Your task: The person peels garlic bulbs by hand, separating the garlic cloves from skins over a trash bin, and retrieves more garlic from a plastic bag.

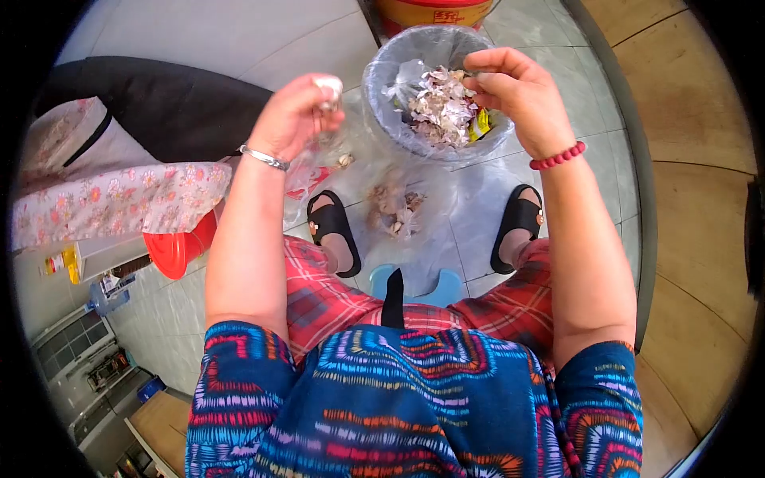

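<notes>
My left hand, with a silver bracelet at the wrist, is closed around a whitish piece of garlic that shows between thumb and fingertips. Over the right rim of a plastic-lined bin, my right hand has its thumb and fingers pinched together; whatever lies between them is too small to make out. Papery garlic skins heap up inside the bin, beside a yellow wrapper. Between my feet, a clear plastic bag on the floor holds garlic and loose skins.
Black slippers flank the bag, and a light-blue stool is beneath me. A red-and-yellow bucket stands behind the bin. At left are a flowered cloth and a red basin. Wooden panels curve along the right.
</notes>
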The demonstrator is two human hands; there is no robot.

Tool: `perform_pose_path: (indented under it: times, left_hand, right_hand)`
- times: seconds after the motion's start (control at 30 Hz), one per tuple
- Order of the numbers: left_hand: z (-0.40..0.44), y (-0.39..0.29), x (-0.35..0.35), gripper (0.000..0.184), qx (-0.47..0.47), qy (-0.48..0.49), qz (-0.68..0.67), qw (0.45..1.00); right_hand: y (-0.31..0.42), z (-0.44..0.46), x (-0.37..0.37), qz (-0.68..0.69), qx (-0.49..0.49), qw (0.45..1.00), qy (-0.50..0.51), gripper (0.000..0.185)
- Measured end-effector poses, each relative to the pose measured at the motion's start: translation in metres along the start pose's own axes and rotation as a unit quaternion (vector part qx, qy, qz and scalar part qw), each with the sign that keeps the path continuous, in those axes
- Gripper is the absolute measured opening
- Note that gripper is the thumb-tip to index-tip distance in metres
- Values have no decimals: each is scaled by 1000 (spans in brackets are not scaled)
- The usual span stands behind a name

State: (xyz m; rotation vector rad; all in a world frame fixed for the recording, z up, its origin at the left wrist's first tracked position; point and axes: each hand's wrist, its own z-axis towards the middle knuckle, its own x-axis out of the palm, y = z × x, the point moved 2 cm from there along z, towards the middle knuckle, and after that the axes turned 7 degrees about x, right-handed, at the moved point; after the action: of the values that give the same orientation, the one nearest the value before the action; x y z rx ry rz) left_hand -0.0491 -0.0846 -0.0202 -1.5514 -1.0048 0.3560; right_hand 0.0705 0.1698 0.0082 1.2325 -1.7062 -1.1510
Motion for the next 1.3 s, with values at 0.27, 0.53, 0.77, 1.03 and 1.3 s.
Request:
perform_pose_path:
  times: [0.27,0.53,0.77,1.03,1.3]
  left_hand:
    - [-25,156,-70,19,-364,-182,131,904]
    - [3,211,-85,26,-336,-295,78,891]
    - [30,223,-150,59,-201,-307,523,769]
    - [67,150,-169,28,-189,-162,698,672]
    - [41,79,3,15,-270,328,449,786]
  right_hand:
    - [1,-19,-5,2,-8,1000,-25,18]
    - [-8,-33,-14,-63,63,995,-44,18]
    - [-10,-32,-14,-44,72,996,-39,17]
    - [-10,-32,-10,-53,50,997,-25,18]
    - [-4,-36,-14,-55,38,998,9,22]
